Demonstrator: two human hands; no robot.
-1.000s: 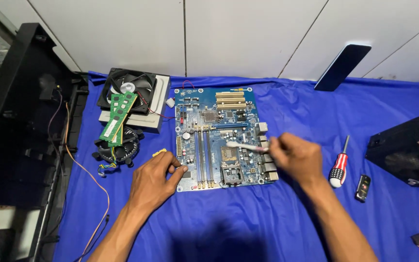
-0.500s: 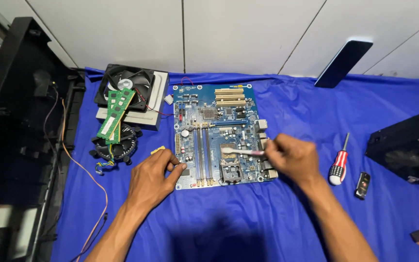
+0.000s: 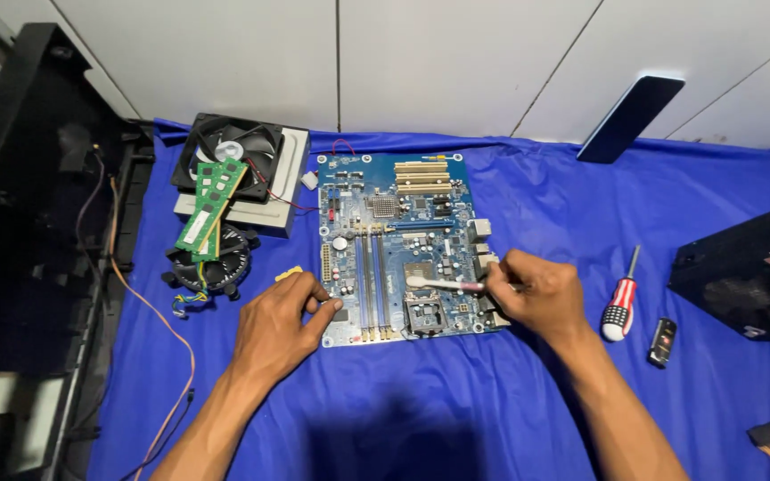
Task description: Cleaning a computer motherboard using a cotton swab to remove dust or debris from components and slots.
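Blue motherboard [image 3: 398,240] lies flat at centre of the worktop, on a blue cloth [image 3: 528,401] that covers the worktop, presumably to cushion the board and stop it from sliding.

Left hand [image 3: 276,325]: fingers curled, pressing on the board's lower left corner at about 8 o'clock from board centre. It holds nothing; it appears to pin the board so it does not shift under the tool.

Right hand [image 3: 532,294]: closed around the handle of a small brush [image 3: 438,284], held nearly level. The pale head points toward 9 o'clock and sits just above the processor socket [image 3: 424,312], touching or almost touching the board; which, I cannot tell. The low grip, with the hand resting at the board's right edge, would steady fine strokes.

Parked off the board:
- Green memory sticks [image 3: 209,207] lie across a black case fan [image 3: 235,158], at 10 o'clock from the board.
- Round cooler [image 3: 216,263] with coloured leads, just below the sticks.
- Red-and-white-handled screwdriver [image 3: 621,298] at 3 o'clock, near the right hand.
- Black power supply [image 3: 750,276] at far right.
- Dark phone [image 3: 630,118] leans on the wall at 1 o'clock.
- Black case panel [image 3: 20,205] stands at 9 o'clock.
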